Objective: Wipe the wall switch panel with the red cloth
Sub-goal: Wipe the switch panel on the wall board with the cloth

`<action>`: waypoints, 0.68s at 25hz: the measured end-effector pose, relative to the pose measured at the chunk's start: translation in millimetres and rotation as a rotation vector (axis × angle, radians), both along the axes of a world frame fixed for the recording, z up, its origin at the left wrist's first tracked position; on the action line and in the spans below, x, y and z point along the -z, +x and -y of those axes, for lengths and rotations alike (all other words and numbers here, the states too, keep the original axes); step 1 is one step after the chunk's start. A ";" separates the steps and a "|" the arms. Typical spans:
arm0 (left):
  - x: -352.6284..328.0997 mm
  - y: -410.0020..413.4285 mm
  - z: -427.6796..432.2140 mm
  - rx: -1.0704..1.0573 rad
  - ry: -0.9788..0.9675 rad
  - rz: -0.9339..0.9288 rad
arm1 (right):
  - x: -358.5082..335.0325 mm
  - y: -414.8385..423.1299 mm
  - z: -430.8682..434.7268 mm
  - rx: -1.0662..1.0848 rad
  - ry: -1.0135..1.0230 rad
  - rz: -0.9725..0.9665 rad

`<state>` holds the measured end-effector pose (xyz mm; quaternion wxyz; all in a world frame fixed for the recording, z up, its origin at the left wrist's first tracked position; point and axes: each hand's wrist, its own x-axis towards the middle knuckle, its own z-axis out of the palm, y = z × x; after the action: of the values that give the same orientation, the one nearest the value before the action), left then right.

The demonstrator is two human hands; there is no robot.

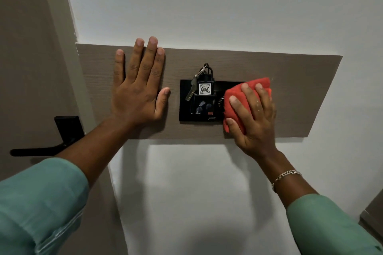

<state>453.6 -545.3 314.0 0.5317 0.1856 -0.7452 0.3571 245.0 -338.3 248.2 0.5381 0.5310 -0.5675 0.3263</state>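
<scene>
A black wall switch panel (186,101) is set in a grey-brown wood-grain board (294,89) on a white wall. A key and a black tag marked 406 (205,88) hang in the panel's upper middle. My right hand (255,118) presses a folded red cloth (234,97) flat against the panel's right end, hiding that part; a round dial shows at the cloth's left edge. My left hand (138,87) lies flat on the board to the left of the panel, fingers spread, holding nothing.
A black door handle (45,149) with its square plate sticks out from the brown door at the left. White wall lies above and below the board. A brown edge shows at the lower right corner.
</scene>
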 end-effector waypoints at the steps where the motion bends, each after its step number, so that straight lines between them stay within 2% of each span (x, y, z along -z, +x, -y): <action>1: -0.7 0.0 0.1 0.004 0.000 -0.001 | 1.7 3.2 -0.3 -0.022 -0.050 0.081; 3: -1.1 0.0 -0.1 0.005 -0.002 -0.007 | -3.8 19.7 8.7 -0.157 -0.253 0.339; 5: 0.1 -0.3 -1.8 0.010 0.005 -0.011 | -14.3 45.7 27.5 -0.317 -0.390 0.464; 7: 0.0 -0.2 -1.6 0.025 0.014 -0.006 | -15.9 69.1 46.7 -0.292 -0.280 0.325; 10: -2.1 1.5 0.1 0.035 0.006 -0.008 | 4.2 72.5 52.6 -0.059 -0.075 0.059; 12: -0.5 2.2 0.5 0.040 0.017 -0.011 | 13.3 61.9 51.2 -0.028 -0.111 0.108; 15: 0.9 -0.7 -0.3 0.045 0.031 0.003 | 5.8 74.2 66.2 -0.054 -0.318 0.342; 17: -0.4 1.4 0.9 0.034 0.044 0.005 | 1.4 84.5 73.2 -0.038 -0.294 0.278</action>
<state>455.0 -546.3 314.4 0.5316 0.1838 -0.7572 0.3321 329.4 -411.5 246.8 0.5203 0.4070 -0.5724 0.4859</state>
